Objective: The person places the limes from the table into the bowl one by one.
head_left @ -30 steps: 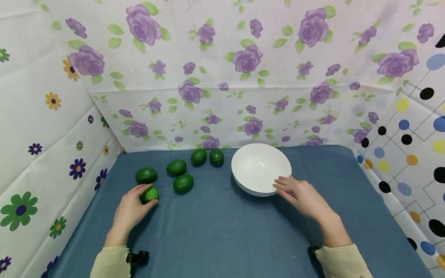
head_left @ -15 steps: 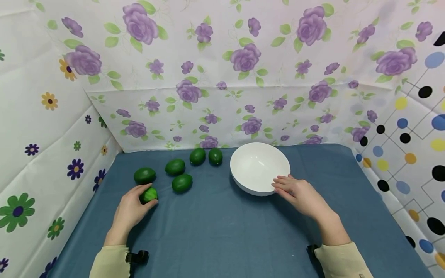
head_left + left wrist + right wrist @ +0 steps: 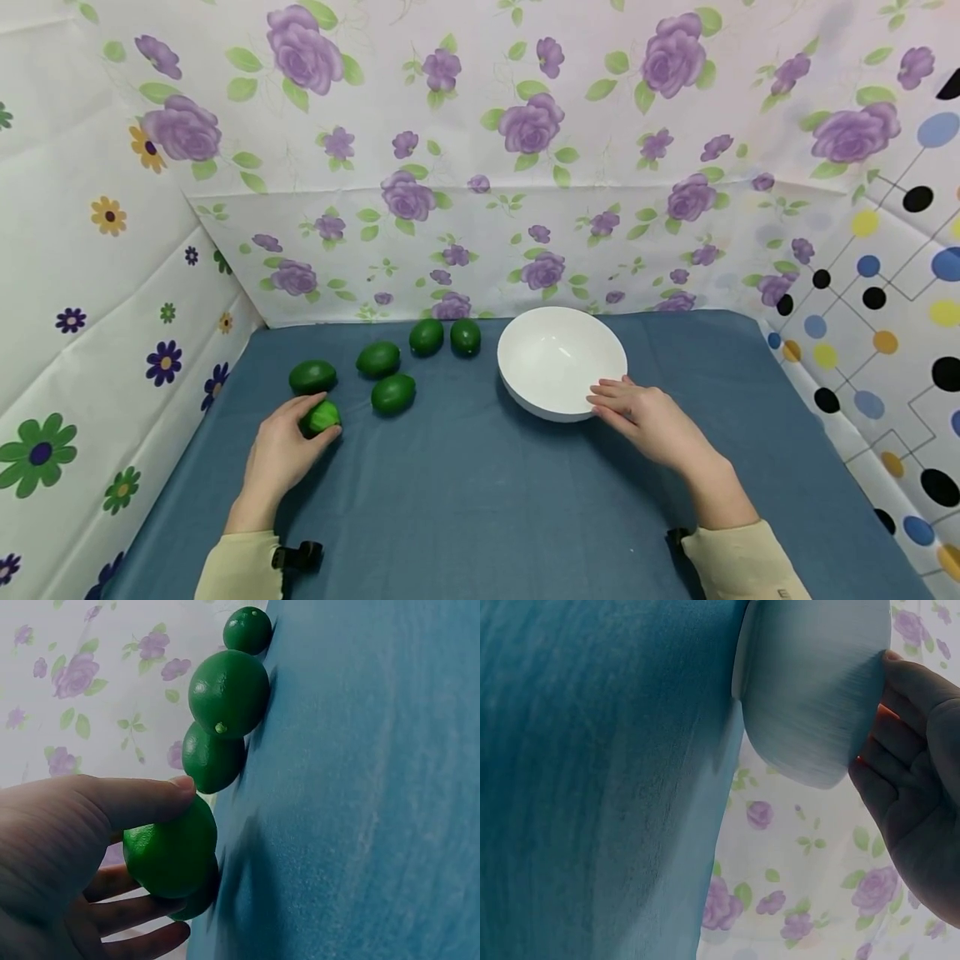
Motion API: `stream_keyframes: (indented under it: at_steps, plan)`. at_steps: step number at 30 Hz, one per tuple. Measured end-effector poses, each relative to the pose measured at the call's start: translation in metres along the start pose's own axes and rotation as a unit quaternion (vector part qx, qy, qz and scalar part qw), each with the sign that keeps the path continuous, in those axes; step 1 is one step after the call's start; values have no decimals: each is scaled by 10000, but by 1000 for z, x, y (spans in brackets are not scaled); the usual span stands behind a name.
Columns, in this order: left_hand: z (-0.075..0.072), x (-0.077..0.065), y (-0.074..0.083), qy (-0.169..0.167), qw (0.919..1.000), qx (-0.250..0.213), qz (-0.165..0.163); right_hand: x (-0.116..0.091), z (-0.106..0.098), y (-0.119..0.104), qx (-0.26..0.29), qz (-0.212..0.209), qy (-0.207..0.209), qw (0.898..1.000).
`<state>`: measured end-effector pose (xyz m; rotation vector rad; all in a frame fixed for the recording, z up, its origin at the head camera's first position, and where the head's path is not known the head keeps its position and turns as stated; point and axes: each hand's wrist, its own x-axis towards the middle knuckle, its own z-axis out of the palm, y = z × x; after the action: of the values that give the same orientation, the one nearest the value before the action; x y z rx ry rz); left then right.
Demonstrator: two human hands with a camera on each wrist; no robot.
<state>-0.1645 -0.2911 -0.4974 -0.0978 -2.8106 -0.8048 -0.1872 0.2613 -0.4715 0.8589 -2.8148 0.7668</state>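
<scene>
Left hand (image 3: pixel 276 450) pinching lime (image 3: pixel 171 851), right hand (image 3: pixel 654 423) touching bowl (image 3: pixel 543 407) — white, upright

A blue cloth (image 3: pixel 480 508) lies flat. Behind it hangs a rose-patterned sheet (image 3: pixel 480 158). A daisy-print sheet (image 3: pixel 105 350) hangs left, a dotted sheet (image 3: pixel 881 358) right.

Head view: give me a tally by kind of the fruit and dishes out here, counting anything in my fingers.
Green limes: 6 (5 loose on the blue cloth, 1 in the left hand)
White bowl: 1
Total: 7
</scene>
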Motion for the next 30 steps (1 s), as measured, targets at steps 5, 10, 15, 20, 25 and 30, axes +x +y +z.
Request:
stream_keyframes:
  at_steps: [5, 10, 15, 20, 25, 30]
  plan:
    - [-1, 0, 5, 172, 9998, -38, 45, 0, 1, -1, -16, -49, 56, 10000]
    - [-1, 2, 13, 381, 9990, -202, 133, -1, 1, -1, -22, -43, 36, 10000]
    - [1, 6, 25, 510, 9977, -355, 261, -1, 3, 0, -72, -55, 25, 10000]
    - [7, 10, 38, 503, 9967, -502, 392, -1, 4, 0, -68, -152, 119, 9998]
    - [14, 16, 54, 463, 9945, -720, 600, -1, 5, 0, -77, -196, 184, 9996]
    - [24, 23, 74, 369, 9916, -955, 792, 1, 3, -2, -71, -42, 130, 9999]
